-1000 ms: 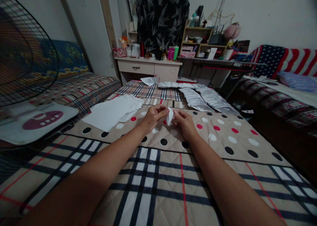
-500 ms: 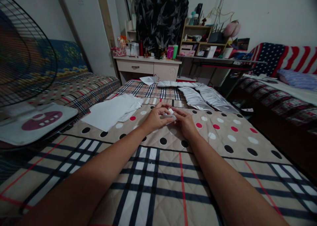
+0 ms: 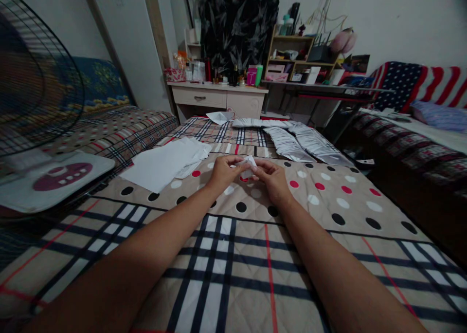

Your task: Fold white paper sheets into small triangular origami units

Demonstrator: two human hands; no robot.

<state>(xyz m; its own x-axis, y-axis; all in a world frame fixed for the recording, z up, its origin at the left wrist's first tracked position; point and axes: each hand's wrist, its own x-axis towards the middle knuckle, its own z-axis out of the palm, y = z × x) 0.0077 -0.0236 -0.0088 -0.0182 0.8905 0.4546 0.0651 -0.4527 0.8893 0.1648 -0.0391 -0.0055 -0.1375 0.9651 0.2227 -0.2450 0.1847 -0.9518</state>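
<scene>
A small piece of folded white paper (image 3: 249, 163) is pinched between both my hands, just above the dotted bedspread (image 3: 272, 294). My left hand (image 3: 225, 171) grips its left side with thumb and fingers. On the right side, my right hand (image 3: 272, 177) holds it between thumb and fingertips. Part of the paper is hidden by the fingers. Left of my hands lies a loose pile of white sheets (image 3: 160, 165). Beyond them to the right are rows of tightly stacked folded white papers (image 3: 286, 143).
A single folded paper (image 3: 219, 117) lies at the bed's far end. At the left stands a fan (image 3: 36, 80) with a wire guard over a white base (image 3: 62, 177). A white dresser (image 3: 199, 98) and a desk shelf (image 3: 292, 60) are at the back.
The paper between my fingers has turned, and a pointed white corner now shows upward. My left fingers have shifted slightly left and closed around its side; my right hand has hardly moved.
</scene>
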